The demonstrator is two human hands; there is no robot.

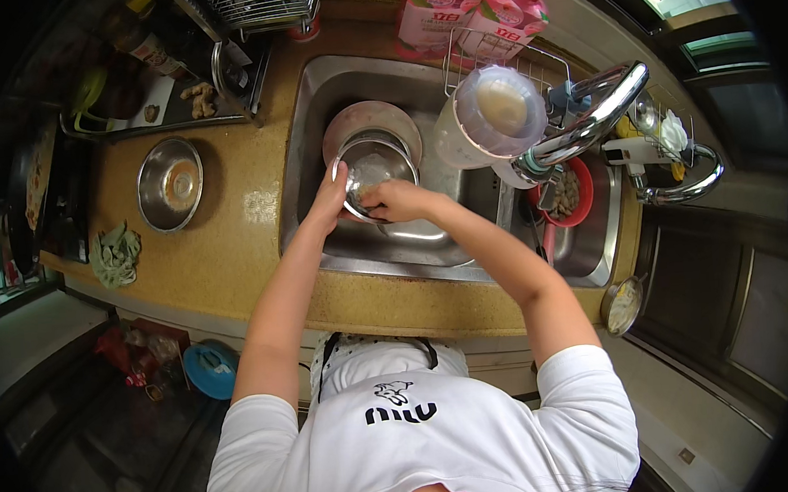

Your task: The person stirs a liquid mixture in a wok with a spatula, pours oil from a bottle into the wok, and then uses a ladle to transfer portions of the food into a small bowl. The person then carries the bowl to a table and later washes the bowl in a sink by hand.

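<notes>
Over the large basin of the stainless steel sink (429, 261), my left hand (329, 199) grips the rim of a shiny metal bowl (379, 162) on its left side, thumb over the edge. The bowl is tilted. My right hand (398, 200) reaches inside with its fingers curled down against the inner wall. Whether something small is pinched under those fingertips cannot be made out. Behind the bowl a wide, pale reddish round dish (359, 116) rests in the basin, partly covered by it.
A chrome faucet (596, 115) arches in from the right, beside a translucent plastic tub (461, 130). A red strainer (583, 190) sits in the small basin. Another metal bowl (170, 185) and a crumpled green cloth (117, 256) lie on the left counter. Pink detergent bottles (434, 20) stand behind.
</notes>
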